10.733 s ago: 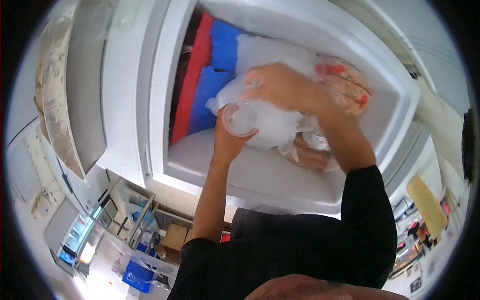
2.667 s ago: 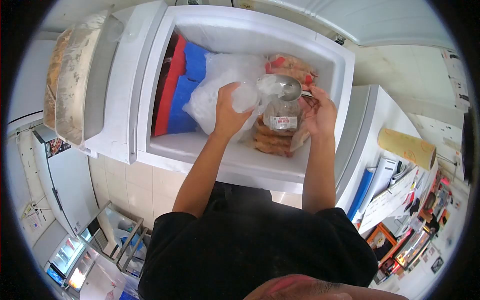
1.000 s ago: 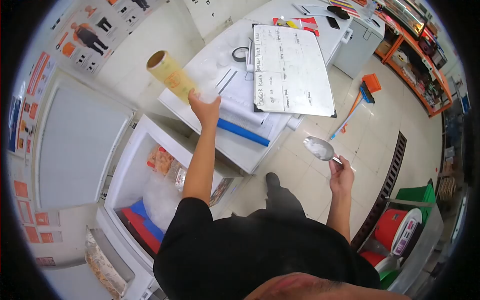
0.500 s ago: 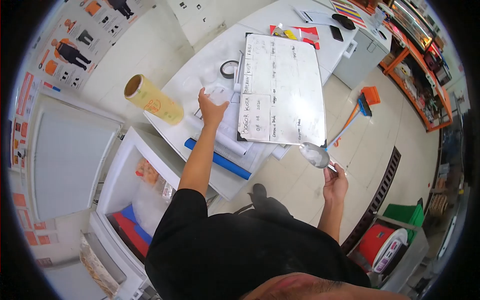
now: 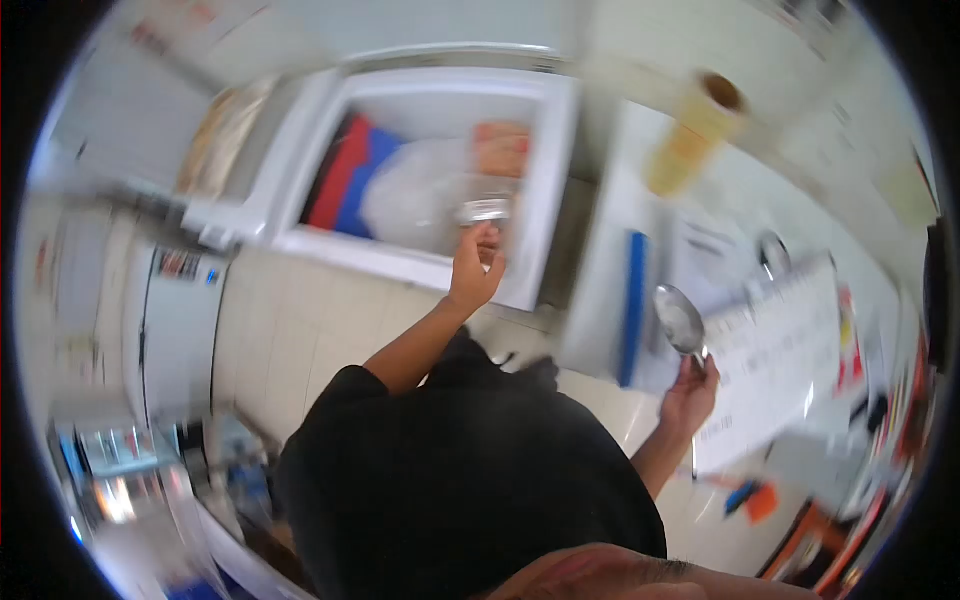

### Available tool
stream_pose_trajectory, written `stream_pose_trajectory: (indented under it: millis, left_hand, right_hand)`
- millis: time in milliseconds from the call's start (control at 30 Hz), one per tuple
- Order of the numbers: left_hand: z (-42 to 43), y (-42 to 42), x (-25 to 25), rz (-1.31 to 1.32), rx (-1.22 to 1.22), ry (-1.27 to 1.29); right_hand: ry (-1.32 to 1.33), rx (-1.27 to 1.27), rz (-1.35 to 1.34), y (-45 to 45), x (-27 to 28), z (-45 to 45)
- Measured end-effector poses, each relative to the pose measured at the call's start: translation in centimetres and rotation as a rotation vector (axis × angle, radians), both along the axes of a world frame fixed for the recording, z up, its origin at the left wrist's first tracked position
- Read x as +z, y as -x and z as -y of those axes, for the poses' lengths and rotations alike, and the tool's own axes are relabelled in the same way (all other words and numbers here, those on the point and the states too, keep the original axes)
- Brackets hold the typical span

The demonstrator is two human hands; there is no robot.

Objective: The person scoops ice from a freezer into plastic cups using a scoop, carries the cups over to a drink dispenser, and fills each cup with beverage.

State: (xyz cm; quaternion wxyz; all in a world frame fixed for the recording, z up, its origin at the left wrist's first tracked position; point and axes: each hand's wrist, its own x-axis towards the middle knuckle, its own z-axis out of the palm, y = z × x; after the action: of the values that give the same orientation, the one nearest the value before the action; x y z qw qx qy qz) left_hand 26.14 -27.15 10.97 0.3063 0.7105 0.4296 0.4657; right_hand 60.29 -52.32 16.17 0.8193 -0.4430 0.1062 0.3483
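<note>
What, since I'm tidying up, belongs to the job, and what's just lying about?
Likely in the job: scoop in the right hand, open freezer, white bag inside it.
Likely just lying about: yellow roll, whiteboard, orange dustpan.

Your silvery metal scoop point(image 5: 681, 322) has its handle gripped in your right hand point(image 5: 690, 394) and its bowl pointing away from you, pale inside but blurred. Just ahead of your left hand point(image 5: 478, 268), a white-labelled clear package point(image 5: 485, 211) lies inside the chest freezer point(image 5: 550, 180).
</note>
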Motion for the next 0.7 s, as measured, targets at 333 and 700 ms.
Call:
stream_pose_trajectory:
  millis: [333,700]
  left_hand:
    - [-17.5,34.6,-2.8,-0.003,0.796,0.059]
    - [-64.6,49.5,-3.4,0.141,0.793,0.131]
  right_hand:
    - [-0.009,0.364,-0.05,16.2,-0.3,-22.5]
    - [0.09,0.277,-0.137,36.9,-4.1,-37.4]
